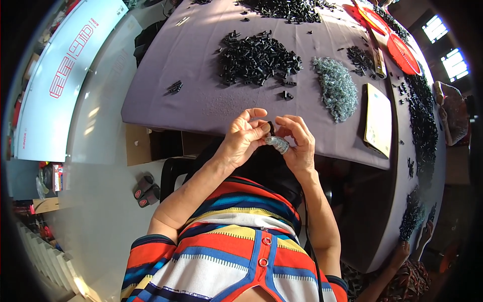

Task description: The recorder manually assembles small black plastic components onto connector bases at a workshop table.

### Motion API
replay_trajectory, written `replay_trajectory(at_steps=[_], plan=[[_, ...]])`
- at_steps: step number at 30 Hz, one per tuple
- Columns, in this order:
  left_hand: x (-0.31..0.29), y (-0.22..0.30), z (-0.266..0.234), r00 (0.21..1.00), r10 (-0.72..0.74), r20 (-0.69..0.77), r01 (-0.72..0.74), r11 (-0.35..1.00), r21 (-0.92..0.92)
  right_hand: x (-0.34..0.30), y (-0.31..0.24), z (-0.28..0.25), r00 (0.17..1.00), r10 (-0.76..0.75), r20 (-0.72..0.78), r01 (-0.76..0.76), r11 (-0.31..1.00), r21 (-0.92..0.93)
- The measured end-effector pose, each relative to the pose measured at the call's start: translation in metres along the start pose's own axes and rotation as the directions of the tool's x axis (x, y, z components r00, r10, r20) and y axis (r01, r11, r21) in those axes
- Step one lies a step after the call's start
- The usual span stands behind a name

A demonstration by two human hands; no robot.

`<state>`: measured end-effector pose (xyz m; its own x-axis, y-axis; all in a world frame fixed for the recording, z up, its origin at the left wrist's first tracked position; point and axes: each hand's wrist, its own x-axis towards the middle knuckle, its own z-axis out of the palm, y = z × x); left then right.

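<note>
Both my hands are raised together just off the table's near edge. The thumb and forefinger of my left hand [242, 138] pinch a small black plastic part [271, 129]. My right hand [300, 146] is curled around a bunch of small silvery pieces [278, 145], which look like tiny springs. Its fingertips are bent toward the black part; whether they touch it I cannot tell. On the table ahead lies a large heap of black plastic parts [259, 58]. To the right of it spreads a pile of similar silvery pieces [336, 90].
A cloth-covered table [156, 100] stands before me, with a cream-coloured flat box [377, 121] at its right side. Red trays [402, 54] sit farther off. Another person's hand [401, 254] reaches to black parts on the neighbouring table. Slippers [147, 191] lie on the floor.
</note>
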<state>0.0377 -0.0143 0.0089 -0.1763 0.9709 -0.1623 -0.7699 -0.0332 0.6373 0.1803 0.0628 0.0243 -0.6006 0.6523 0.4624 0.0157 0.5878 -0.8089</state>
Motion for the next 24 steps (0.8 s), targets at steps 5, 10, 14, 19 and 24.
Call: replay_trajectory(at_steps=[5,10,14,19,24], plan=[[-0.004,0.009,0.007,0.999,-0.046,0.018,0.044,0.997,0.069,0.003,-0.003,-0.002,0.992,-0.003,0.125,-0.008,0.996,0.086],[-0.005,0.018,0.008,0.988,-0.094,0.127,0.079,0.990,0.120,0.001,-0.002,-0.001,0.987,0.053,0.150,-0.090,0.964,0.251],[-0.004,0.016,0.008,0.986,-0.101,0.134,0.090,0.992,0.083,-0.001,0.001,0.004,0.988,0.087,0.128,-0.137,0.876,0.463],[-0.004,0.013,0.012,0.986,-0.124,0.111,0.123,0.992,0.008,0.000,-0.003,-0.001,0.985,0.102,0.136,-0.155,0.871,0.467],[-0.005,0.011,0.014,0.989,-0.095,0.109,0.098,0.995,-0.023,0.000,-0.006,0.003,0.977,0.151,0.153,-0.212,0.802,0.558]])
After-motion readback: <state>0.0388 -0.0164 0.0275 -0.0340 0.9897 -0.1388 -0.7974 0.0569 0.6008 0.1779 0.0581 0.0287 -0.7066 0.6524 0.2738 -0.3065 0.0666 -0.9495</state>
